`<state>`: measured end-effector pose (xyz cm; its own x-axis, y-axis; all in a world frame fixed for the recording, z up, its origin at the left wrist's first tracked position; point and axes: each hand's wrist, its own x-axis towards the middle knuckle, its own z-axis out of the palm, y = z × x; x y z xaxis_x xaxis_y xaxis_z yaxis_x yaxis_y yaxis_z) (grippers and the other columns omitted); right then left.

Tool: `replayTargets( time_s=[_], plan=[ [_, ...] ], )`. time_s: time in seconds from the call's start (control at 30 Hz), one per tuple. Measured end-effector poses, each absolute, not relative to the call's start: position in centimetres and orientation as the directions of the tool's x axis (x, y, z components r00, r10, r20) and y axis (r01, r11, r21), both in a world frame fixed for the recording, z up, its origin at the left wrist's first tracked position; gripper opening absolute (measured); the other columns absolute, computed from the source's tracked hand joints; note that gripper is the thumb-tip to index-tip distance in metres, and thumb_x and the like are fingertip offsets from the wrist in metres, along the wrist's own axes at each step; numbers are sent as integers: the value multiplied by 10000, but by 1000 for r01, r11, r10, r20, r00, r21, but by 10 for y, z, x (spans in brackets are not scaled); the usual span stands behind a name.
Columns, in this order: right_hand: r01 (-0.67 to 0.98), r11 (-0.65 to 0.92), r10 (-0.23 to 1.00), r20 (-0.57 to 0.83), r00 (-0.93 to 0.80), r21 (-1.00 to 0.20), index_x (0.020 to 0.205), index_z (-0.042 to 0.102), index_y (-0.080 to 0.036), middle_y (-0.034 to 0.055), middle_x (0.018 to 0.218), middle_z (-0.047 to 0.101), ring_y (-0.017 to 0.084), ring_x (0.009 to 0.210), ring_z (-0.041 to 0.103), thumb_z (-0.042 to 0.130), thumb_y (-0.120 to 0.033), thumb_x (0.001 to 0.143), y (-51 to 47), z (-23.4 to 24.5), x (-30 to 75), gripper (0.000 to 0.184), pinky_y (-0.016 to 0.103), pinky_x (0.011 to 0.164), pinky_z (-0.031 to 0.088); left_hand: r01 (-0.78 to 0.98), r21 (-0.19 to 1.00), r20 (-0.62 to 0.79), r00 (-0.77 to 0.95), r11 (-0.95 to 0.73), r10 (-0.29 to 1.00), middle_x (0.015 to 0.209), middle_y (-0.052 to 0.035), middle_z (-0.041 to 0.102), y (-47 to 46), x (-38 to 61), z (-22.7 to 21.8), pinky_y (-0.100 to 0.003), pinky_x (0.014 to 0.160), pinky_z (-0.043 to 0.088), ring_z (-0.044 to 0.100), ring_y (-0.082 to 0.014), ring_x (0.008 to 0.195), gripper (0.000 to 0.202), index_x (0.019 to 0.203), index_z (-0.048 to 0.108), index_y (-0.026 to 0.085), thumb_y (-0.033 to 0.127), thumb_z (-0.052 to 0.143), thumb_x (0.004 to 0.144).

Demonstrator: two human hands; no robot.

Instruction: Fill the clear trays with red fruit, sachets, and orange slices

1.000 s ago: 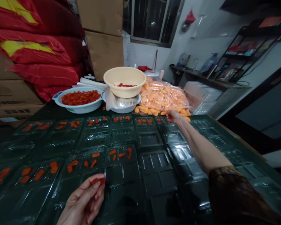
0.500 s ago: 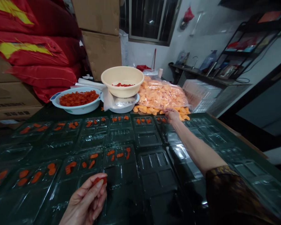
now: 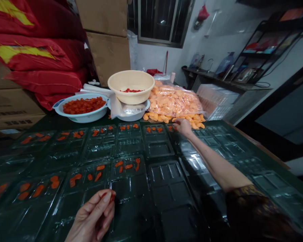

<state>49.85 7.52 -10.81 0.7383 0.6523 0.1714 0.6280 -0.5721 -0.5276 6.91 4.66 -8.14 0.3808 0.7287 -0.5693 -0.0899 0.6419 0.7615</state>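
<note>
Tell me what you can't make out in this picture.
Head view: the red-orange piece in the left hand, mostly hidden by the fingers.
Head view: whatever the right hand is reaching for, hidden by its fingers.
Head view: items on the black rack, too small to identify.

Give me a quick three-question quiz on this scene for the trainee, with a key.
1. What does the left hand pinch? A) a red piece B) a spoon C) a knife
2. True or false: the cream basin holds more red pieces than the white bowl.
3. What lies in front of the clear bag, just beyond the right hand?

Key: 1 A; 2 false; 3 loose orange pieces.
</note>
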Motion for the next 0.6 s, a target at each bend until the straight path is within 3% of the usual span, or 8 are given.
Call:
replayTargets(
  time_s=[0.13,0.27,0.37,0.6],
  plan=[
    [647,-700,661,71,747,-301,760,716,-199,75,868,685,275,936,615,671,-188,664,69,-105,511,106,345,801,463,-79,773,-558,387,629,734,526,45,385,48,70,-87,-147,340,200,291,-41,424,402,753,641,149,454,792,539],
    [667,-717,675,35,737,-201,832,709,-179,109,921,675,273,914,617,616,-213,727,74,-111,509,145,335,754,463,-62,772,-559,408,632,722,523,43,394,51,68,-92,-154,332,200,285,-39,411,436,752,646,143,487,788,524],
    [685,-704,687,68,724,-189,890,686,-166,117,940,666,254,909,610,562,-223,777,75,-111,504,178,313,742,451,-57,765,-573,392,641,719,525,41,400,51,69,-90,-153,335,203,290,-40,413,450,765,646,142,486,792,515],
    [628,-724,611,159,776,-285,791,648,-175,68,815,655,221,811,601,605,-283,766,58,-93,519,119,282,677,432,-97,780,-554,352,618,754,526,39,406,41,79,-73,-137,368,203,275,-35,433,371,761,637,145,438,773,579]
  ],
)
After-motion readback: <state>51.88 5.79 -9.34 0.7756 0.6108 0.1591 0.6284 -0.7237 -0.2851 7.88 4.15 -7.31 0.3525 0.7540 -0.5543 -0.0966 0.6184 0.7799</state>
